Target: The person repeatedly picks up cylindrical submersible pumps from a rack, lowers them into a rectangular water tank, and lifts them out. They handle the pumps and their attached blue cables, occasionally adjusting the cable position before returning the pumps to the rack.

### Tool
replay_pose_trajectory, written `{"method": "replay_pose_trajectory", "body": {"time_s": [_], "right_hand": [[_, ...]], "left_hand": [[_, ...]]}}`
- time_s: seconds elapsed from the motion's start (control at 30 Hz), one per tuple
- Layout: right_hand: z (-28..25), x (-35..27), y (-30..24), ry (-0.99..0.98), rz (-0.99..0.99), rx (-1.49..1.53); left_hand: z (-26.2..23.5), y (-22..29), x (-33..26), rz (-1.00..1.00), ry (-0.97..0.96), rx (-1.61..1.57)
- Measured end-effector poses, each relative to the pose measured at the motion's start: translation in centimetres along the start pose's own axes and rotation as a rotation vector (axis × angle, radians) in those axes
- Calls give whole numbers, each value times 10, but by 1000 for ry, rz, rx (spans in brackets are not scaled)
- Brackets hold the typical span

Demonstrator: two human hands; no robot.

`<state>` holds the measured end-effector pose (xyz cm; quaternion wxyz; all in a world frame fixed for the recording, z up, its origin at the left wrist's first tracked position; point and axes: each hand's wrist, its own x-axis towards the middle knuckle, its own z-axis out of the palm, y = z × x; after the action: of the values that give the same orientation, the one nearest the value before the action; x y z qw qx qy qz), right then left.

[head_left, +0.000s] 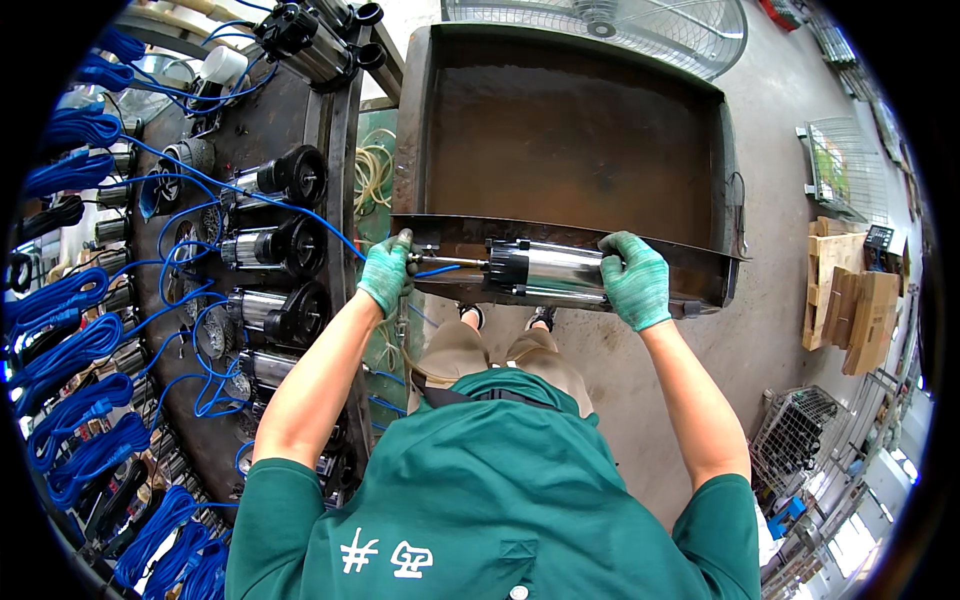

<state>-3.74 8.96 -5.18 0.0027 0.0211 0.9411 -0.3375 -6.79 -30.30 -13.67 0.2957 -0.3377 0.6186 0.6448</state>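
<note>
Along the near edge of a rectangular metal tank (418, 130), rust-brown inside, a silver, cylindrical pump motor (565, 272) with a black ribbed end lies on its side. Facing it stands a person in a green shirt (470, 500) and khaki trousers, both hands in green gloves. The right hand (637, 280) grasps the motor's right end, thumb on top. The left hand (386, 270) is curled at the tank's left corner, by the outer end of a thin metal rod (462, 261) that points to the motor's black end; I cannot tell whether it grips the rod or a blue cable (345, 238) reaching it from the left. That side holds a dark bench (250, 125) with similar motors (275, 250) in a row, and bundled blue cords (62, 350) hang beyond them. Past the tank stands a round wire fan guard (680, 30); to the right, cardboard (870, 315) leans near a wire cage (795, 440) on the floor.
</note>
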Motion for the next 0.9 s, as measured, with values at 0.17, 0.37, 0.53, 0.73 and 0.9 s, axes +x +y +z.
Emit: {"method": "replay_pose_trajectory", "body": {"time_s": [0.17,0.37,0.53,0.73,0.9], "right_hand": [[-4,-5,0,9,-36,76],[-13,-38,-40,117,-423,97],[-17,-70,-51,-387,147,369],[-88,-125,99,74,285,352],[-87,-175,276,188,733,252]], "left_hand": [[-15,4,-7,107,-26,-158],[66,74,-79,422,-187,-502],[215,88,-141,413,-424,-572],[240,62,-168,483,-302,91],[176,5,-129,529,-169,-6]]}}
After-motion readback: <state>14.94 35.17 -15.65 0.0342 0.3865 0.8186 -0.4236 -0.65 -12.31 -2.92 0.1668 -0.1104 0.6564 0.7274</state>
